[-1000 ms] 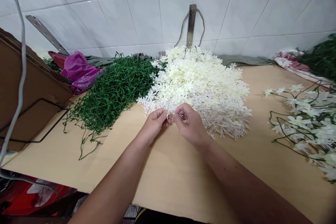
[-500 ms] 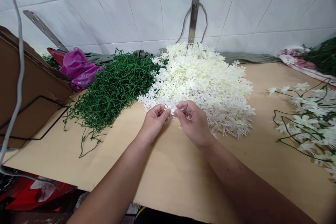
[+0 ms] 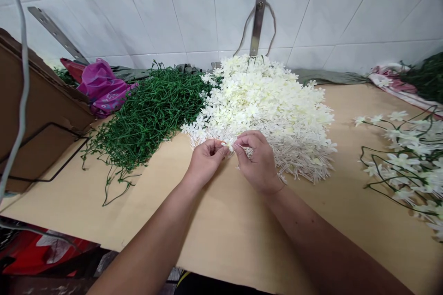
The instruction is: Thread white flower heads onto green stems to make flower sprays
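Between my fingertips is a small white artificial flower [image 3: 228, 145], held just in front of the flower pile. My left hand [image 3: 206, 159] pinches it from the left, thumb and forefinger closed. From the other side my right hand [image 3: 258, 161] closes its fingertips on the same flower, near what looks like its thin pale stem. Behind the hands rises a big heap of white artificial flowers [image 3: 266, 94], their pale stems pointing toward me. A tangled heap of green plastic stems [image 3: 159, 108] lies left of it.
Finished-looking flower sprays [image 3: 404, 161] with green stems lie at the right. A cardboard box [image 3: 34, 115] with a black wire frame stands at the left, beside a purple bag [image 3: 104, 85]. The cardboard-covered table [image 3: 224, 239] meets a tiled wall with a metal bracket [image 3: 258, 25].
Both hands stay together at the same spot. The flower has turned slightly between the fingertips, and its petals now show more; the camera view has shifted a little.
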A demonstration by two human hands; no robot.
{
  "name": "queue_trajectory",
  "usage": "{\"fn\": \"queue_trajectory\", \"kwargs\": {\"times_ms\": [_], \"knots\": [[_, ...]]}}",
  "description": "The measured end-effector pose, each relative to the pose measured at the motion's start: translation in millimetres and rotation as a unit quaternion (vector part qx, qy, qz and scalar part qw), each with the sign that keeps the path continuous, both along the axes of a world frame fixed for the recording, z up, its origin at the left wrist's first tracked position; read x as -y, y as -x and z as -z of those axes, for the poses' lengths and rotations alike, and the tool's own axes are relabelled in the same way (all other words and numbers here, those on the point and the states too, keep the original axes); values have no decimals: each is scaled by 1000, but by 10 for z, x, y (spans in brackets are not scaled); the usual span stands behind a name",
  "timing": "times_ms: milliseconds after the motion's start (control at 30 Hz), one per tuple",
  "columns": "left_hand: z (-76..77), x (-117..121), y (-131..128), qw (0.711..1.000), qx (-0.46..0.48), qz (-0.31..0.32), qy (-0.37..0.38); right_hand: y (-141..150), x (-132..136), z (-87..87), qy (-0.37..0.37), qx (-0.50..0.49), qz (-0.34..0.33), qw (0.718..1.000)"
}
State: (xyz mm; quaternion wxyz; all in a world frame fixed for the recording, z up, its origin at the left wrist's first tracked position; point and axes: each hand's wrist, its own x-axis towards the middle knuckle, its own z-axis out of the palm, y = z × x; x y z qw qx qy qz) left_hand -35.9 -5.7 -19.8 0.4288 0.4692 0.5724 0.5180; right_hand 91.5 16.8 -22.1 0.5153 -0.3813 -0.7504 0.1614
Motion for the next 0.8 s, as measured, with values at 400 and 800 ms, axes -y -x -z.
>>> {"fn": "queue_trajectory", "kwargs": {"times_ms": [400,800], "knots": [[15,10,10,999,-49,2,-12,12,1,66,54,4,-25,998],[23,29,54,977,-207,-7,-47,55,25,109,193,-72,-71,976]]}}
